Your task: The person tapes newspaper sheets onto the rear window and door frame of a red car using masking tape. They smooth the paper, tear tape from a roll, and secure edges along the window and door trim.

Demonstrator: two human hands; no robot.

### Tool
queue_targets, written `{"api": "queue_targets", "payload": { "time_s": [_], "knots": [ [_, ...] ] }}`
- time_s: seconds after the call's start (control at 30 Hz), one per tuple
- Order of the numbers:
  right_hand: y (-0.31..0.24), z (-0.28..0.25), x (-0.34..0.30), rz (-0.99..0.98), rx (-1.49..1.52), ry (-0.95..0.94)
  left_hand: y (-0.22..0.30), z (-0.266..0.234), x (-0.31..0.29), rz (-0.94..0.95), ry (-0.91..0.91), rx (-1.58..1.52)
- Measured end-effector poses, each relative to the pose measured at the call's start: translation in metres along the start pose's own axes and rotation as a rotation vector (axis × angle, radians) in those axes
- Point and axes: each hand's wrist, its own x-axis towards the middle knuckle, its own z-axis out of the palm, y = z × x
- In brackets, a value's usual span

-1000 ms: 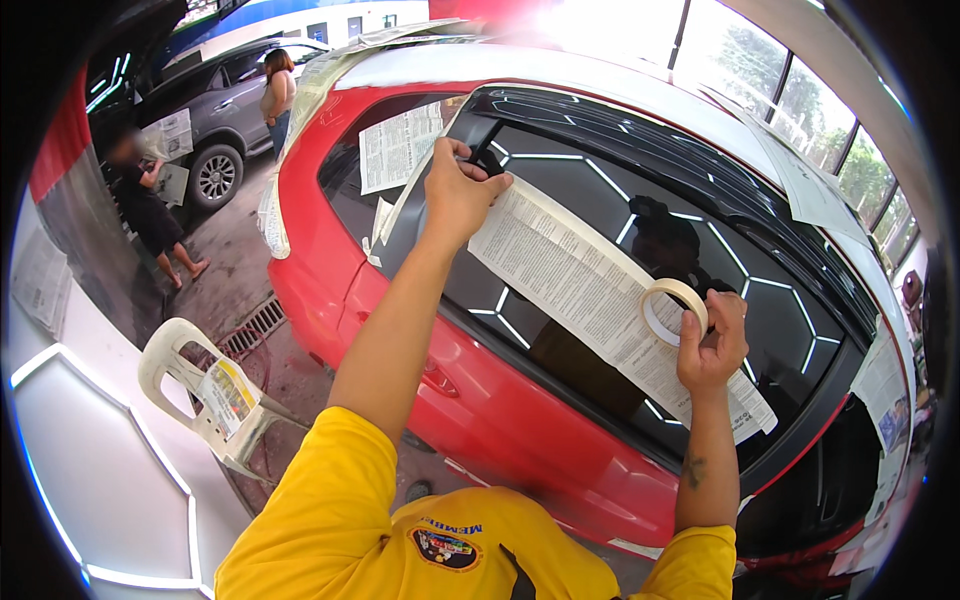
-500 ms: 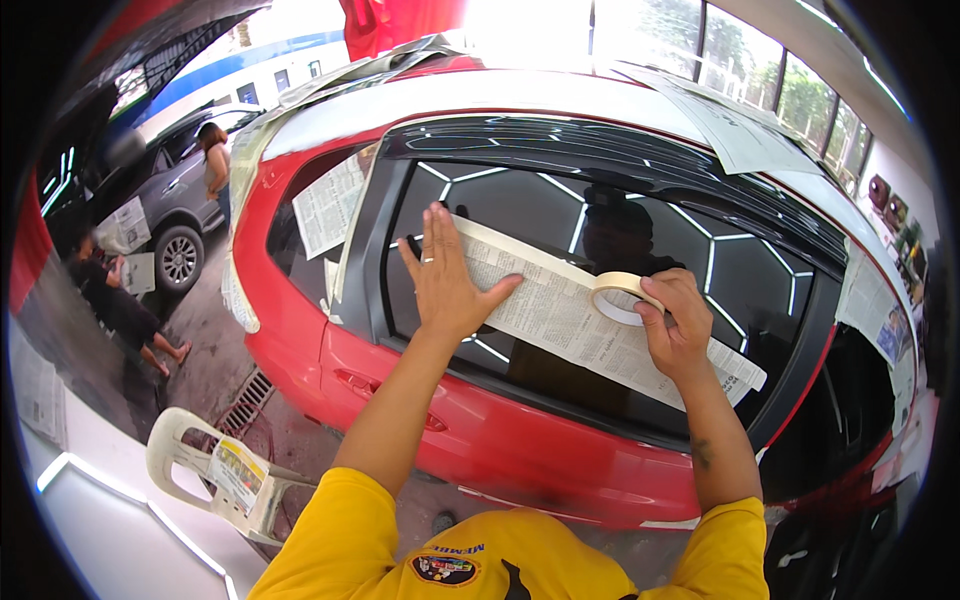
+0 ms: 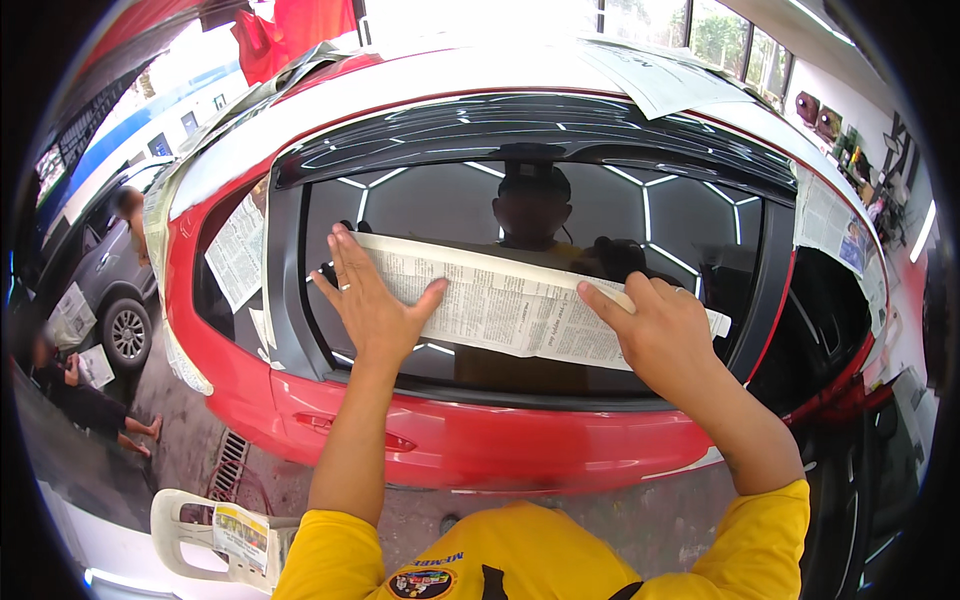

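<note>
A long newspaper strip (image 3: 500, 305) lies slantwise across the dark rear window (image 3: 560, 210) of a red car (image 3: 480, 440), its upper edge running from upper left down to the right. The left hand (image 3: 368, 300) presses flat, fingers spread, on the strip's left end. The right hand (image 3: 655, 335) lies open over the right part; whether it pinches anything is unclear. Bare glass remains above and below. 1 white plastic chair (image 3: 200, 530) stands lower left.

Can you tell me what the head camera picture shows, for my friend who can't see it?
Two bare hands, left hand and right hand, press a strip of newspaper flat against the dark rear window of a red car.
</note>
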Motion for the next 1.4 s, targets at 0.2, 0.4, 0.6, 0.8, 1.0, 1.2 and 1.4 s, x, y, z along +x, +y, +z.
{"api": "queue_targets", "payload": {
  "time_s": [0.2,0.4,0.6,0.8,1.0,1.2,1.4],
  "knots": [
    [-0.009,-0.003,0.018,0.042,-0.088,-0.131,0.001,-0.002,0.002,-0.004,-0.006,0.002],
    [-0.012,-0.002,0.021,0.07,-0.114,-0.16,-0.002,0.0,0.0,0.019,-0.001,0.019],
    [-0.014,-0.003,0.02,0.054,-0.106,-0.121,-0.005,0.001,-0.001,0.026,-0.009,0.043],
    [-0.01,0.001,0.015,0.041,-0.12,-0.1,0.021,-0.005,-0.01,0.065,-0.09,0.124],
    [-0.002,0.01,0.002,0.001,0.022,0.065,0.129,0.023,-0.042,0.308,-0.116,-0.088],
    [0.063,0.0,-0.108,0.033,0.413,0.286,0.15,0.038,-0.051,0.323,-0.035,-0.025],
    [0.122,-0.021,-0.21,0.09,0.191,0.187,0.147,0.038,-0.054,0.314,-0.039,0.041]
  ]
}}
